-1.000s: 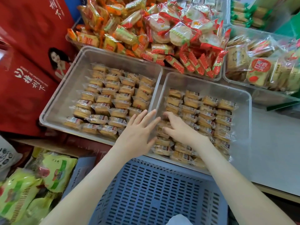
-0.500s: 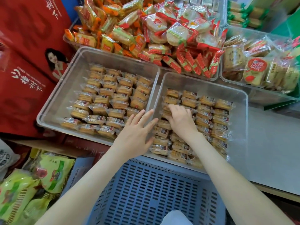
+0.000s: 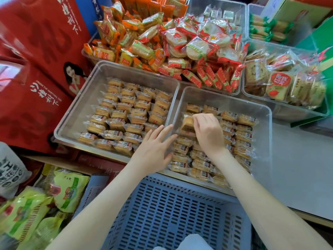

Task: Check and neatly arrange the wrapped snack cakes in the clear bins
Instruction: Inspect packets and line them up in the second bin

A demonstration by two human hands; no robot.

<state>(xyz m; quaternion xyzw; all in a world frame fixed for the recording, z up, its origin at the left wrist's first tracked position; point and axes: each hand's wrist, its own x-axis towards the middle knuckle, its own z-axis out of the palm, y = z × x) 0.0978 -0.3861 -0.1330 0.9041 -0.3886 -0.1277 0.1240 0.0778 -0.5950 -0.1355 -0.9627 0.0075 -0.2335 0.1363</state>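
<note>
Inside clear rectangular bin [image 3: 225, 98], glossy wrapped cakes [image 3: 246, 120]

a snack shop — clear bins [image 3: 115, 73] heaped with wrapped snacks [image 3: 162, 42], red gift bags [image 3: 36, 73] beside the counter [image 3: 297, 159].

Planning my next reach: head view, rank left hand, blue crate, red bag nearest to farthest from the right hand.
From the right hand holding a cake:
1. left hand, just left
2. blue crate, below, nearer the person
3. red bag, far left
</note>
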